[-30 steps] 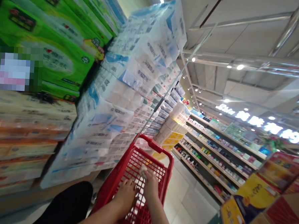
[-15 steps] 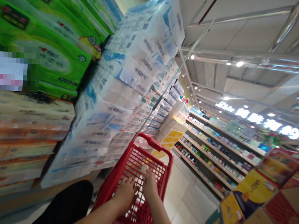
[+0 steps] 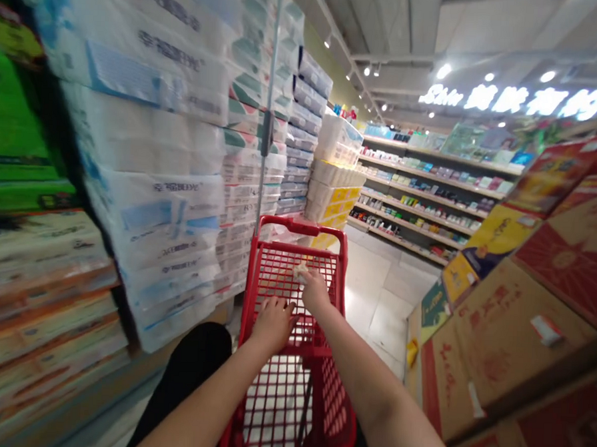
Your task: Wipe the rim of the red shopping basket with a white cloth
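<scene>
My left hand (image 3: 273, 324) rests on the wire mesh of a red shopping cart (image 3: 303, 226), its fingers curled over the wires. My right hand (image 3: 315, 291) lies farther forward on the same mesh, pinching a small pale item (image 3: 300, 271) between its fingers. The item is too small to identify. Both forearms reach in from the bottom of the view. A thin metal pole (image 3: 269, 115) rises from the cart's far rim.
Tall stacks of wrapped toilet paper (image 3: 153, 136) and other packaged goods line the left. Cardboard boxes (image 3: 502, 347) are piled on the right. Shelves of small goods (image 3: 420, 190) stand ahead beyond a tiled floor (image 3: 379, 308). Dark clothing (image 3: 190, 371) shows beside the cart.
The view has swung from a strong tilt to nearly level, and the shelves and stacks now stand more upright. Both hands stay on the cart's mesh, and the right hand keeps the pale item.
</scene>
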### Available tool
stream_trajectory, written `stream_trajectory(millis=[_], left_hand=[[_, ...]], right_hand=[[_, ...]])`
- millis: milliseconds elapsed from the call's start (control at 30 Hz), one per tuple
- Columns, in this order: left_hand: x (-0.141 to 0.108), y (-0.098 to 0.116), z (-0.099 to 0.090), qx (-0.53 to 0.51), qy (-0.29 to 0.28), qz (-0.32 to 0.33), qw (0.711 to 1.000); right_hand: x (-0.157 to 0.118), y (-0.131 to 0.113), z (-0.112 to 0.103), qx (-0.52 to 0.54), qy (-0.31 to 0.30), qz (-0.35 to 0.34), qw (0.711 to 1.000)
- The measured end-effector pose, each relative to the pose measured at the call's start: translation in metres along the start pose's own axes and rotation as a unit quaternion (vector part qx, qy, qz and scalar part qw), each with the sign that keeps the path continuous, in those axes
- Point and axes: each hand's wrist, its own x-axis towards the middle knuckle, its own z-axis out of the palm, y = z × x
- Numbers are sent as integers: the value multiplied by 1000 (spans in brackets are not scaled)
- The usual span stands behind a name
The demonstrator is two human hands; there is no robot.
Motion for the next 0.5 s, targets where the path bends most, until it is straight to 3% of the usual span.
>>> stream_trajectory(millis=[100,233,400,500], left_hand=[[1,0,2,22,-5,7,1000],[4,-2,4,31,0,21,999],[6,-1,5,33,0,23,999],[5,-1,6,33,6,24,999]], right_hand=[[2,1,2,10,-49,-25,998],[4,0,1,-34,8,43,998],[5,0,-3,-25,-65,-30,997],[3,5,-8,-42,-33,17,998]])
